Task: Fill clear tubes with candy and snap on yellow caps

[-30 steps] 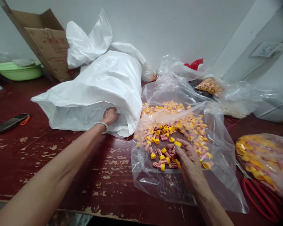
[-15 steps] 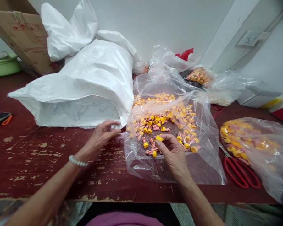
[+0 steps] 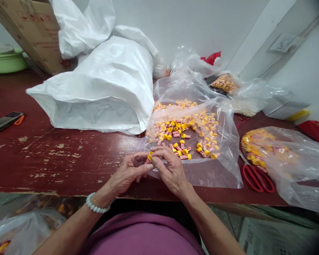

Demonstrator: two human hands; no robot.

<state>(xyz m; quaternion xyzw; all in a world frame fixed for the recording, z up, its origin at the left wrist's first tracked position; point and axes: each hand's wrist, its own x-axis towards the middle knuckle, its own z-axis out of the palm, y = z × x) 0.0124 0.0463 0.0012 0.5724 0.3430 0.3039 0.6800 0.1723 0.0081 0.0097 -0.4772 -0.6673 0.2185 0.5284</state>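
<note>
My left hand (image 3: 127,173) and my right hand (image 3: 171,170) meet above the front of the table. Between their fingertips is a small red-and-white patterned tube with a yellow cap (image 3: 150,155). Both hands are closed on it; fingers hide part of its body, and anything else in the left fingers cannot be made out. Just beyond lies an open clear plastic bag (image 3: 212,173) with many similar yellow-capped tubes (image 3: 185,156) in and on it. Left of that, a white woven sack (image 3: 117,74) lies with its mouth toward me, clear pieces (image 3: 101,111) inside.
Red-handled scissors (image 3: 257,178) lie at the right beside another bag of capped tubes (image 3: 260,141). A phone (image 3: 5,121) is on the left of the worn red table (image 3: 55,159). A cardboard box (image 3: 39,32) and a green basin (image 3: 6,63) stand behind.
My left hand has moved from the sack's mouth toward me and right. My right hand has come left with the yellow-capped tube, and the hands now meet. The view has tilted down.
</note>
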